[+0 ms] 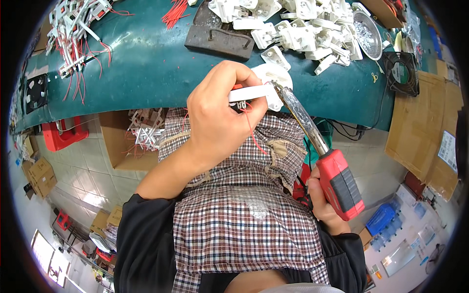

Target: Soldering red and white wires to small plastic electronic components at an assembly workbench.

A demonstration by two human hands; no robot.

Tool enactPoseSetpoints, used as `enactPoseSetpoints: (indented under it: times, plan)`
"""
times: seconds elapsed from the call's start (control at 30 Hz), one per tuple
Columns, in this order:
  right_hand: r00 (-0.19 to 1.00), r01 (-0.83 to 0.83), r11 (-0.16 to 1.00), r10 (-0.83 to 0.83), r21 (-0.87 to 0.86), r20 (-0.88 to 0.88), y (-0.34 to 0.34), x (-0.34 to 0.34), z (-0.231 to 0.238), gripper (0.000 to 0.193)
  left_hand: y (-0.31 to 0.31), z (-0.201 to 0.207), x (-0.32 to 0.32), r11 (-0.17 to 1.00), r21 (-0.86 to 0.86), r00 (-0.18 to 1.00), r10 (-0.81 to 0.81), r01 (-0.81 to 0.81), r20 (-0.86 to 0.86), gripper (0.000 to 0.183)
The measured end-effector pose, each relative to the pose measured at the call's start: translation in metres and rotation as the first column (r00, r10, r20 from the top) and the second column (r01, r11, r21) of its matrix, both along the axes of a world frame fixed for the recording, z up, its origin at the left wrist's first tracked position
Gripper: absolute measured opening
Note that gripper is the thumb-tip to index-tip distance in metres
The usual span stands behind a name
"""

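Soldering iron (315, 134) slants across the right of the frame, its red-and-black handle low and its tip up near centre. From where I stand, the right hand (324, 207) is curled against that handle; some of its fingers are hidden behind it. The left hand (215, 110), in the middle of the frame, is closed in a pinch, thumb and fingers around a white plastic bar (251, 93) with a thin red wire (253, 131) trailing below. Just beyond the fingertips sits a round white plastic fitting (278, 72), with the iron's tip right at it; whether they touch, I can't tell.

The bar and fitting look light and stiff, probably smooth enough to slide a little in dry fingers. I'd grip them by their outer edges, clear of the tip, since hot metal could mark the plastic. The wire seems soft and easily bent, and its joint likely the fragile spot, so no tugging there. The iron looks nose-long and heavier; the handle is the only sensible hold, never the metal barrel. More white plastic housings (312, 31) heap at upper right on the green bench (146, 63).
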State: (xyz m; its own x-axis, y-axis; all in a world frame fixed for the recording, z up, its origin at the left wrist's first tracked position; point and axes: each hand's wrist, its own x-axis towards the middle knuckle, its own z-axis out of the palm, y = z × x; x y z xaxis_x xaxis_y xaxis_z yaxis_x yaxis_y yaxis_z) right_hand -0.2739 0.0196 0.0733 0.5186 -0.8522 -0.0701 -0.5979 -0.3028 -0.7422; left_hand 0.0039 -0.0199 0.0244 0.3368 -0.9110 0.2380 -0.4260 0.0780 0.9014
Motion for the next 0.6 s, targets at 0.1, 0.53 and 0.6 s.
enactPoseSetpoints:
  times: [0.1,0.53,0.6]
  plan:
    - [1.0,-0.018,0.999,0.018,-0.027,-0.016,-0.006,0.011,0.005,0.03,-0.002,-0.003,-0.002,0.997,-0.061,0.998,0.05,-0.053,-0.046,0.024]
    - [0.998,0.015,1.0,-0.017,0.027,0.064,-0.016,0.023,0.012,0.022,-0.001,-0.002,0.003,1.0,0.01,0.983,0.007,-0.005,-0.182,0.02]
    - [0.998,0.011,1.0,-0.012,0.013,0.058,-0.017,0.024,0.013,0.023,-0.001,-0.002,0.004,1.0,0.01,0.977,-0.004,0.007,-0.214,0.02]
